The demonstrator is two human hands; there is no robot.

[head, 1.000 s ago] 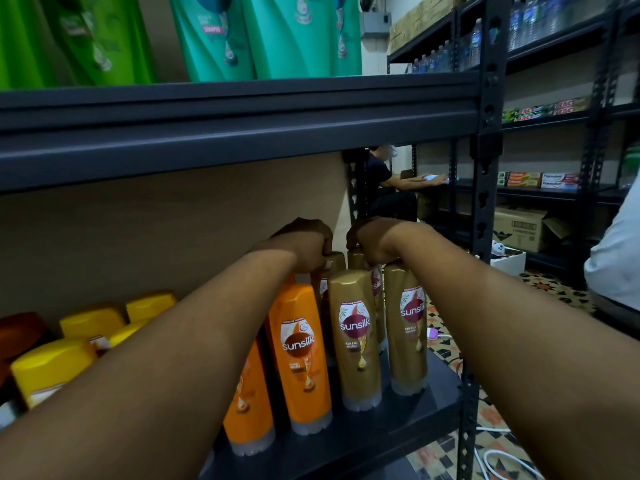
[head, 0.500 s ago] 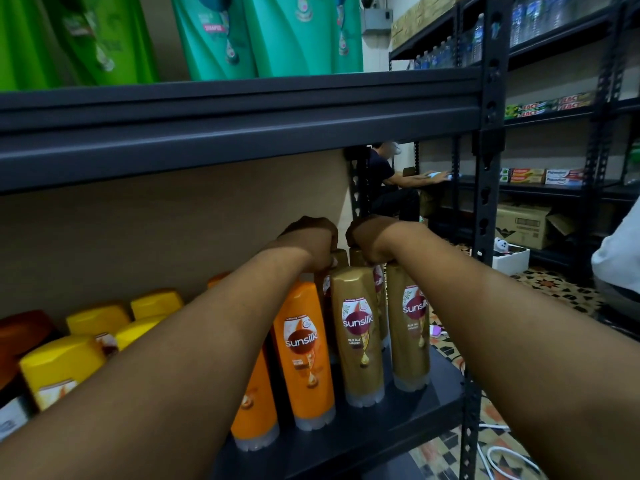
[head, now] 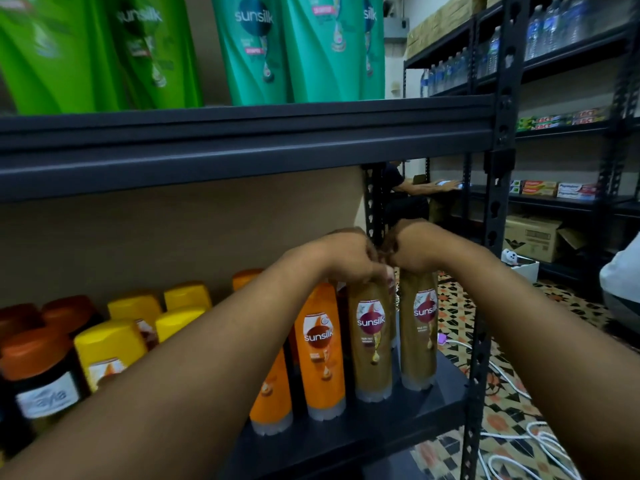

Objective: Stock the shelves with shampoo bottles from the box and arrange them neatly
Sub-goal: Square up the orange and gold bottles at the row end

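Gold bottles: two stand upright at the near right end of the lower shelf [head: 398, 415], the left gold bottle [head: 372, 341] and the right gold bottle [head: 419, 330]; more gold ones show behind them, partly hidden.
Left hand: left hand [head: 349, 259] is curled over the top of the left gold bottle, fingers wrapped on its cap.
Right hand: right hand [head: 414, 249] is curled over the top of the right gold bottle, gripping the cap end; the two hands nearly touch.
Orange bottles: an orange bottle [head: 320, 348] stands just left of the gold pair, another orange one [head: 272, 393] nearer and lower, behind the left forearm.
Yellow caps: a group of yellow-capped bottles [head: 110, 344] further left, with dark bottles beside them.
Upper shelf: green bottles [head: 104, 50] and teal bottles [head: 294, 46] already lined up.
Done: this shelf looks largely filled; rows stand label-forward.
Left: judged, the gold pair needs settling and squaring with its row.
Box: the supply box is not in sight, so remaining stock cannot be told.
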